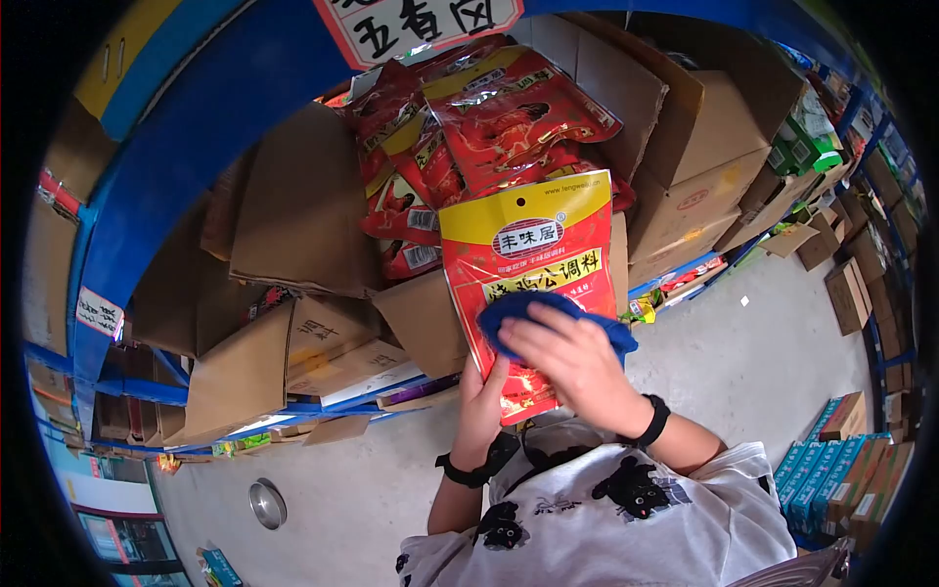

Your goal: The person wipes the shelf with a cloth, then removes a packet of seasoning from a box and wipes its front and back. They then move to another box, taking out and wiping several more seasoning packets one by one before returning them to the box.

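Note:
A red and yellow packet (pixel 528 235) with printed characters is held upright in front of the shelf. My left hand (pixel 481 406) grips its lower left edge, the thumb on the front. My right hand (pixel 572 357) presses a blue cloth (pixel 548 318) flat against the middle of the packet, with its fingers over the cloth. Behind the held packet, more red and yellow packets (pixel 514 117) lie piled in an open cardboard box (pixel 308 196).
Blue shelving (pixel 210 108) with open cardboard boxes (pixel 694 176) curves around me. A round metal dish (pixel 267 504) lies on the grey floor (pixel 342 509) at lower left. Teal and brown boxes (pixel 831 470) are stacked at right.

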Demonstrator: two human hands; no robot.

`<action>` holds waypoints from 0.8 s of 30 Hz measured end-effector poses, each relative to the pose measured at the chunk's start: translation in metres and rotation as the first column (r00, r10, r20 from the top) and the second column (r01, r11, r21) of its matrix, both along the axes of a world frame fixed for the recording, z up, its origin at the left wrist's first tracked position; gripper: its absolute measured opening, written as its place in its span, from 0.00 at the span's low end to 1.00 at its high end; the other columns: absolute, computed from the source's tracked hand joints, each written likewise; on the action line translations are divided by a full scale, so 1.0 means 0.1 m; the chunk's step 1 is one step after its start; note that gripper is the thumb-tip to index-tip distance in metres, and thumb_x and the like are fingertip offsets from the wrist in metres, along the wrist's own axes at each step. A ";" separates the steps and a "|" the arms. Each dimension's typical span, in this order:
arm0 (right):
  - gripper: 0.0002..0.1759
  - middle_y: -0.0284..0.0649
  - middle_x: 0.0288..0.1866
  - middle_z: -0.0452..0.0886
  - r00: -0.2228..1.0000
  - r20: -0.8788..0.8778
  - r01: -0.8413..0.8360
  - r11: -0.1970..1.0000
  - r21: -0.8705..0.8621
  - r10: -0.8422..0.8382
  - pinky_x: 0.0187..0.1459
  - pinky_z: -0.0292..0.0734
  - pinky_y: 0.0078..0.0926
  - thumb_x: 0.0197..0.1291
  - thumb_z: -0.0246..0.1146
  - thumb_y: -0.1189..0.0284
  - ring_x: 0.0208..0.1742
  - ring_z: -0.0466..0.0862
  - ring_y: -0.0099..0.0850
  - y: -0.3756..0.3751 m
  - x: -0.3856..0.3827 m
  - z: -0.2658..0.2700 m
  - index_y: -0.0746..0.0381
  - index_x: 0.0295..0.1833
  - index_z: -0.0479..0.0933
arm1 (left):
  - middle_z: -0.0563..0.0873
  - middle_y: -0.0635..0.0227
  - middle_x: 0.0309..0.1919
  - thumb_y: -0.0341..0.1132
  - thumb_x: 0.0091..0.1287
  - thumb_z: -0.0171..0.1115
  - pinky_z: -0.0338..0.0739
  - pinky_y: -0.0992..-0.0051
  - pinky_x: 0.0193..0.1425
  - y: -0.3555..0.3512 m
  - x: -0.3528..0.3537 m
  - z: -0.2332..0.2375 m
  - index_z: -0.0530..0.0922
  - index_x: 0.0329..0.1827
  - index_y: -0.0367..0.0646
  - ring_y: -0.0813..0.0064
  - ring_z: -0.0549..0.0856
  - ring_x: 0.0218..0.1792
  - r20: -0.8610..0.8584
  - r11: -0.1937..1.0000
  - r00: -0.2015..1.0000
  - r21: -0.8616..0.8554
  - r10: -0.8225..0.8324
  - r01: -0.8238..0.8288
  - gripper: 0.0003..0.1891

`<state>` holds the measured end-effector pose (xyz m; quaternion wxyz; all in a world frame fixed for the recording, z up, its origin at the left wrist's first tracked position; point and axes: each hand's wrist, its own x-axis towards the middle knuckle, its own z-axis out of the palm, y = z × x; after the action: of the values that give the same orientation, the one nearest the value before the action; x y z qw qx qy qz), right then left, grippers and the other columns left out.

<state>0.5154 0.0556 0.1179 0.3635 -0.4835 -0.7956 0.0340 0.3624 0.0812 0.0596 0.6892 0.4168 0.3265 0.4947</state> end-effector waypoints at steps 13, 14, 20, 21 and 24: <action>0.30 0.49 0.60 0.70 0.981 -0.124 0.183 0.922 0.342 -0.149 0.61 0.66 0.41 0.41 0.56 0.88 0.64 0.68 0.48 0.26 0.36 0.21 0.65 0.56 0.72 | 0.75 0.65 0.54 0.31 0.70 0.49 0.72 0.76 0.56 0.04 -0.09 0.03 0.64 0.60 0.36 0.78 0.76 0.51 -0.002 0.999 1.000 -0.039 0.024 -0.024 0.17; 0.29 0.48 0.61 0.69 0.995 -0.098 0.057 0.932 0.358 -0.023 0.60 0.67 0.40 0.41 0.58 0.86 0.64 0.68 0.47 0.28 0.27 0.15 0.65 0.55 0.72 | 0.75 0.65 0.54 0.31 0.70 0.49 0.71 0.76 0.56 0.04 -0.09 0.03 0.64 0.60 0.36 0.78 0.76 0.51 -0.030 0.999 0.999 -0.012 0.044 -0.044 0.18; 0.25 0.37 0.64 0.68 0.968 0.178 -0.195 0.976 0.101 0.175 0.55 0.71 0.33 0.47 0.55 0.80 0.67 0.64 0.40 0.43 -0.05 0.20 0.60 0.55 0.74 | 0.77 0.65 0.50 0.33 0.70 0.50 0.70 0.77 0.54 0.04 -0.18 -0.07 0.67 0.58 0.35 0.80 0.76 0.48 -0.203 0.994 0.974 0.052 0.100 -0.092 0.16; 0.25 0.37 0.64 0.68 0.967 0.178 -0.202 0.974 0.105 0.181 0.55 0.71 0.33 0.47 0.55 0.80 0.67 0.64 0.40 0.45 -0.05 0.20 0.60 0.55 0.74 | 0.77 0.65 0.50 0.33 0.70 0.50 0.70 0.77 0.54 0.04 -0.21 -0.09 0.67 0.58 0.35 0.80 0.76 0.48 -0.202 0.994 0.973 0.056 0.108 -0.099 0.16; 0.23 0.34 0.63 0.69 0.983 0.180 -0.013 0.976 0.217 -0.027 0.55 0.69 0.31 0.49 0.54 0.77 0.68 0.63 0.37 0.54 0.04 0.15 0.58 0.55 0.74 | 0.78 0.66 0.48 0.33 0.70 0.50 0.70 0.77 0.54 0.06 -0.27 -0.11 0.68 0.56 0.35 0.81 0.76 0.47 -0.233 0.994 0.967 0.055 0.104 -0.094 0.15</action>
<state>0.5194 0.1101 0.1333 0.3399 -0.4450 -0.8226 -0.0988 0.3358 0.0875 0.0490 0.6108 0.4705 0.4157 0.4825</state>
